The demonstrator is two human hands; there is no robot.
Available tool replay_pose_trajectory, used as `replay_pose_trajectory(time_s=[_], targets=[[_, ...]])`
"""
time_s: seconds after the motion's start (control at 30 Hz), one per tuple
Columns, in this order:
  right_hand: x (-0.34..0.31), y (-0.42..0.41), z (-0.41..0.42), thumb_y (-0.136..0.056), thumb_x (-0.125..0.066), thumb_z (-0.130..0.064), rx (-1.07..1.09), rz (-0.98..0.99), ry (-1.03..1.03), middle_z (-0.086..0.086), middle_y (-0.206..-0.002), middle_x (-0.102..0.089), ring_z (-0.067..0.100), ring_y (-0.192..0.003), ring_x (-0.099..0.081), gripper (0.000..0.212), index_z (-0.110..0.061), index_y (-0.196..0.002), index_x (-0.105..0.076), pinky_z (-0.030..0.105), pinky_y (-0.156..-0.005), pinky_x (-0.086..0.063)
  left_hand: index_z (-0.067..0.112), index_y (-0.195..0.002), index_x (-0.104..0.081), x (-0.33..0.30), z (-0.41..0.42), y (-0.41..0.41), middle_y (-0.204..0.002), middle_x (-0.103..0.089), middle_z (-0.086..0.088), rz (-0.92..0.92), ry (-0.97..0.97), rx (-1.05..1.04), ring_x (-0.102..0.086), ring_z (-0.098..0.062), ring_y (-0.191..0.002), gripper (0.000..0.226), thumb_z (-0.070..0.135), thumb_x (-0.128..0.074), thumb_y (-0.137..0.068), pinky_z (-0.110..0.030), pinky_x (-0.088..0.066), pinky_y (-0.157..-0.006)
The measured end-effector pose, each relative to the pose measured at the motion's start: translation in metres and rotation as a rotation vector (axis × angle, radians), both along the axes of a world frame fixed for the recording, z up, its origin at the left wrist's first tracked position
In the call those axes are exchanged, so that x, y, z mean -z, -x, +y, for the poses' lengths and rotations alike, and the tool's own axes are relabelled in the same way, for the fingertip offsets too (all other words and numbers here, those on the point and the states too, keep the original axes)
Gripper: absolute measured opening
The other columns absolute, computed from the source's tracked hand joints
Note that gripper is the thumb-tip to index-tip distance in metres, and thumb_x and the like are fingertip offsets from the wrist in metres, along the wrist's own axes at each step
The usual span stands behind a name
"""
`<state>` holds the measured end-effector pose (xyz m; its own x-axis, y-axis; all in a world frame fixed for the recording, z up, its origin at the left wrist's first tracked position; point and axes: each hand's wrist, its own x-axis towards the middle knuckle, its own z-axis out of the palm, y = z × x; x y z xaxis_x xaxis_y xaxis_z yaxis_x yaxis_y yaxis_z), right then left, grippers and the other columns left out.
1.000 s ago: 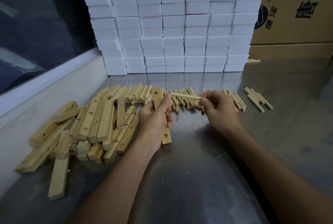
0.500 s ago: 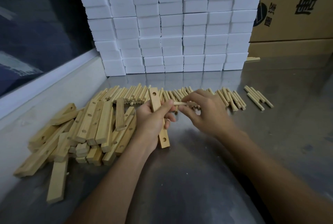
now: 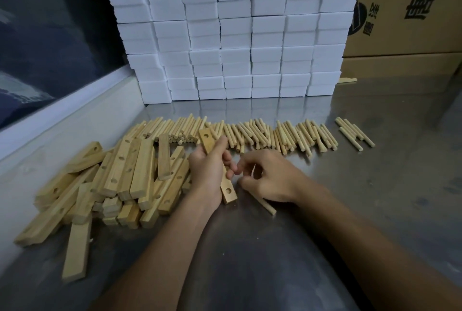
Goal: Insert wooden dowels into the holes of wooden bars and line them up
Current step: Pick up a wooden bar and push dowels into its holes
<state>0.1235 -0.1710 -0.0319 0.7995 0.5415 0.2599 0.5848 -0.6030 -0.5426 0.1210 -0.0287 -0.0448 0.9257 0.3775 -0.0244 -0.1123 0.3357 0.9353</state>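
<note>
In front of dowel row (image 3: 250,133):
bar (image 3: 217,165): gripped in left hand (image 3: 208,173), long axis near-far, holes facing up
dowel (image 3: 262,202): pinched in right hand (image 3: 270,178), just right of bar, angled toward its middle
nearer: right hand

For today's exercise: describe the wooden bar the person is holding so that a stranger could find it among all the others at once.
Start at the wall of white blocks, then drop to the row of loose dowels on the metal table. Just in front of it, the left hand grips one wooden bar. Unlike the heap of bars lying to its left, it is lifted and held.
</note>
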Motion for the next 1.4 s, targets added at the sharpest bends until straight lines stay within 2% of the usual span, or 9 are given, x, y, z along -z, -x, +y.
replay_pose_trajectory(time_s=[0.1,0.23,0.37,0.43,0.6,0.67,0.9,1.2,1.4], targets=[[-0.003,-0.003,0.004,-0.084,-0.069,-0.035,0.012,-0.012,0.174,-0.012,-0.088,-0.063,0.003,-0.077,-0.058,0.029,-0.026,-0.11,-0.062,0.025,-0.069,-0.048,0.005,-0.087,-0.054,0.0,0.0,-0.001,-0.052,-0.051,-0.001,-0.005,0.026,-0.002,-0.047,-0.018,-0.038,0.021,0.021,-0.065,-0.094,-0.022,-0.032,-0.034],[-0.003,-0.008,0.001,-0.094,-0.064,-0.025,0.072,-0.018,0.191,-0.014,-0.085,-0.056,0.001,-0.075,-0.05,0.023,-0.019,-0.116,-0.063,0.016,-0.068,-0.039,0.002,-0.094,-0.057,-0.005,0.001,0.002,-0.054,-0.051,-0.006,-0.028,0.143,0.081,-0.046,-0.022,-0.037,0.03,0.031,-0.051,-0.1,-0.021,-0.029,-0.034],[-0.007,-0.008,-0.004,-0.098,-0.059,-0.018,0.149,-0.149,-0.051,-0.006,-0.092,-0.061,0.008,-0.082,-0.057,0.015,-0.011,-0.11,-0.066,0.024,-0.075,-0.049,0.003,-0.113,-0.057,-0.008,0.002,0.007,-0.058,-0.052,-0.007,-0.071,0.142,0.207,-0.045,-0.023,-0.039,0.037,0.032,-0.038,-0.103,-0.021,-0.029,-0.035],[-0.009,-0.007,-0.004,-0.098,-0.06,-0.015,0.162,-0.258,-0.203,-0.002,-0.093,-0.063,0.006,-0.076,-0.055,0.013,-0.009,-0.105,-0.068,0.02,-0.073,-0.047,0.009,-0.117,-0.057,-0.011,0.002,0.01,-0.063,-0.053,-0.008,-0.099,0.056,0.273,-0.045,-0.023,-0.042,0.034,0.031,-0.036,-0.103,-0.022,-0.029,-0.035],[-0.008,-0.004,0.001,-0.093,-0.065,-0.008,0.227,-0.378,-0.526,-0.001,-0.091,-0.073,0.006,-0.081,-0.066,0.019,-0.005,-0.111,-0.073,0.014,-0.071,-0.051,0.008,-0.101,-0.055,-0.017,0.002,0.018,-0.075,-0.056,-0.008,-0.194,-0.169,0.39,-0.044,-0.019,-0.05,0.022,0.018,-0.036,-0.102,-0.024,-0.03,-0.039],[-0.008,-0.003,0.001,-0.092,-0.067,-0.005,0.216,-0.385,-0.572,0.0,-0.093,-0.075,0.006,-0.085,-0.068,0.021,-0.005,-0.112,-0.073,0.014,-0.075,-0.053,0.009,-0.097,-0.058,-0.018,0.0,0.02,-0.077,-0.056,-0.008,-0.21,-0.209,0.407,-0.044,-0.019,-0.052,0.022,0.015,-0.038,-0.103,-0.025,-0.029,-0.04],[-0.011,-0.002,0.0,-0.088,-0.074,-0.008,0.187,-0.476,-0.522,-0.006,-0.073,-0.068,-0.004,-0.064,-0.06,0.004,-0.005,-0.091,-0.074,0.009,-0.06,-0.044,0.012,-0.101,-0.064,-0.019,0.002,0.022,-0.074,-0.057,-0.006,-0.237,-0.239,0.444,-0.045,-0.02,-0.051,0.024,0.015,-0.04,-0.105,-0.026,-0.03,-0.04],[-0.014,0.001,-0.004,-0.083,-0.076,-0.001,0.158,-0.641,-0.369,0.007,-0.072,-0.073,0.021,-0.06,-0.066,0.004,0.001,-0.086,-0.075,0.033,-0.057,-0.052,0.019,-0.111,-0.062,-0.019,0.002,0.024,-0.07,-0.043,-0.005,-0.212,-0.342,0.47,-0.032,-0.014,-0.04,0.023,0.012,-0.04,-0.106,-0.02,-0.026,-0.037],[-0.009,0.004,-0.002,-0.086,-0.068,-0.002,0.239,-0.578,-0.344,0.01,-0.064,-0.069,0.029,-0.056,-0.065,0.006,0.002,-0.083,-0.07,0.043,-0.053,-0.051,0.02,-0.14,-0.052,-0.02,0.001,0.021,-0.074,-0.039,-0.011,-0.155,-0.514,0.414,-0.029,-0.009,-0.039,0.038,0.01,-0.042,-0.105,-0.021,-0.023,-0.038]])
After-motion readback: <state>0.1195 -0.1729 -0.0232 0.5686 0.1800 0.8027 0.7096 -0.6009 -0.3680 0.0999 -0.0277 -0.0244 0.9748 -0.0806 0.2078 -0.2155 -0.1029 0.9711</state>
